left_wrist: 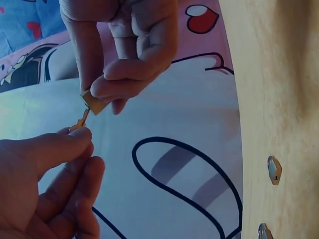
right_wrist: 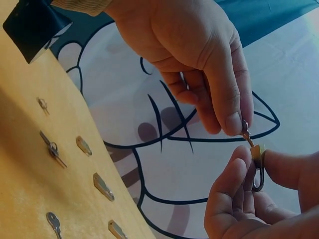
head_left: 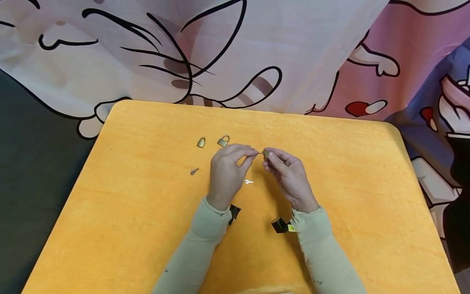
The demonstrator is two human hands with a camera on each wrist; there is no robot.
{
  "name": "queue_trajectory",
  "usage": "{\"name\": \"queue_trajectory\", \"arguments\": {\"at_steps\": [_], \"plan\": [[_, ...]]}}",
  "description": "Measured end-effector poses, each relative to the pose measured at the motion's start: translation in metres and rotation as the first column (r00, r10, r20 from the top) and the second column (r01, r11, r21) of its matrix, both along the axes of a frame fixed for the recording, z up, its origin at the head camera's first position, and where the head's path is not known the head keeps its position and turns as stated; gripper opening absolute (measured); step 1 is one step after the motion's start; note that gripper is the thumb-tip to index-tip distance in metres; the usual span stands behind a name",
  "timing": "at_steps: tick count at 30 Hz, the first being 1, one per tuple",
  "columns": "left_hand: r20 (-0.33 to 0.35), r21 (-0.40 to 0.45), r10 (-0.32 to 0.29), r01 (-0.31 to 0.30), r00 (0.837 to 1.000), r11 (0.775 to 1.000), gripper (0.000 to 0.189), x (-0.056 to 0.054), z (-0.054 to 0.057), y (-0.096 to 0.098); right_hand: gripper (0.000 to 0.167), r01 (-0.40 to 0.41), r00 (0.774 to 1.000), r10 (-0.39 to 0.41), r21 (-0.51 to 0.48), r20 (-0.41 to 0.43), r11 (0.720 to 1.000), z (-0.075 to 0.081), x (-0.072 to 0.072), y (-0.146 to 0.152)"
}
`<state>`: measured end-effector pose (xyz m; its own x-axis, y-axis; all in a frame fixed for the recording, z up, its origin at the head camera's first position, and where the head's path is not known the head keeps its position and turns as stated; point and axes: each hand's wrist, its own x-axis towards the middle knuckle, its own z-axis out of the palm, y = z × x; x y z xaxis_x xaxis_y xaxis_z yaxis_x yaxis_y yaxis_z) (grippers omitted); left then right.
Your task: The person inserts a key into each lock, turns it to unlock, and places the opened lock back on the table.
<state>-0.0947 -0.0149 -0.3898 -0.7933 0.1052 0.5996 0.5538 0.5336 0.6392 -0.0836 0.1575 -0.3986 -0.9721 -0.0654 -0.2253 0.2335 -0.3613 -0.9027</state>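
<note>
My left hand (head_left: pixel 228 171) pinches a small key (left_wrist: pixel 82 121) between thumb and index finger. Opposite it, my right hand (head_left: pixel 291 175) holds a small brass padlock (right_wrist: pixel 257 154) by its body, with the shackle pointing down in the right wrist view. The key's tip is right at the bottom face of the padlock, where the keyhole is. Both hands are raised above the table, close together. Just beyond my left hand lie two more brass padlocks (head_left: pixel 201 142) (head_left: pixel 223 141); a third padlock (right_wrist: pixel 117 229) is mostly hidden by that hand in the head view.
Keys on a ring (head_left: pixel 193 171) lie left of my left hand, and a single silver key (head_left: pixel 249 181) lies below the hands. Another key (right_wrist: pixel 43 104) shows in the right wrist view. The yellow table (head_left: pixel 147 228) ends at a cartoon-printed cloth (head_left: pixel 293 53).
</note>
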Motion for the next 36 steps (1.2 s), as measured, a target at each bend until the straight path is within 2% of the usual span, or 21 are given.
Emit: {"name": "queue_trajectory", "arguments": {"at_steps": [5,12,19,22,24,26,30,33,36], "plan": [[-0.033,-0.058,-0.022,0.020,0.999,0.998,0.009,-0.001,-0.001,-0.001,0.037,0.000,1.000,0.000,0.017,-0.009,1.000,-0.001,0.000,0.001],[-0.145,-0.206,-0.075,0.044,0.987,0.978,0.007,-0.005,-0.002,-0.006,0.036,0.006,1.000,-0.005,0.041,-0.023,0.999,-0.002,-0.001,0.003],[-0.172,-0.237,-0.144,0.101,0.975,0.966,0.007,-0.009,-0.005,-0.010,0.028,-0.009,1.000,0.010,0.059,-0.024,0.998,-0.003,-0.001,0.004],[-0.161,-0.235,-0.167,0.127,0.973,0.964,0.007,-0.010,-0.007,-0.010,0.031,-0.027,0.999,0.029,0.067,-0.024,0.997,-0.003,-0.002,0.005],[-0.135,-0.225,-0.173,0.139,0.976,0.964,0.009,-0.010,-0.007,-0.011,0.034,-0.034,0.999,0.036,0.068,-0.025,0.997,-0.003,-0.002,0.004],[-0.088,-0.215,-0.169,0.147,0.982,0.965,0.019,-0.010,-0.007,-0.012,0.031,-0.032,0.999,0.034,0.065,-0.028,0.997,-0.003,-0.002,0.004],[0.058,-0.181,-0.107,0.116,0.993,0.977,0.037,-0.009,-0.007,-0.014,0.019,-0.014,0.999,0.016,0.049,-0.040,0.999,-0.003,-0.003,0.005],[0.170,-0.108,-0.075,0.095,0.983,0.990,0.032,-0.010,-0.006,-0.015,0.017,-0.007,0.999,0.009,0.041,-0.051,0.999,-0.004,-0.003,0.005],[0.251,-0.017,-0.093,0.101,0.963,0.995,0.025,-0.010,-0.005,-0.015,0.019,-0.003,0.998,0.005,0.040,-0.060,0.999,-0.004,-0.003,0.006]]}}
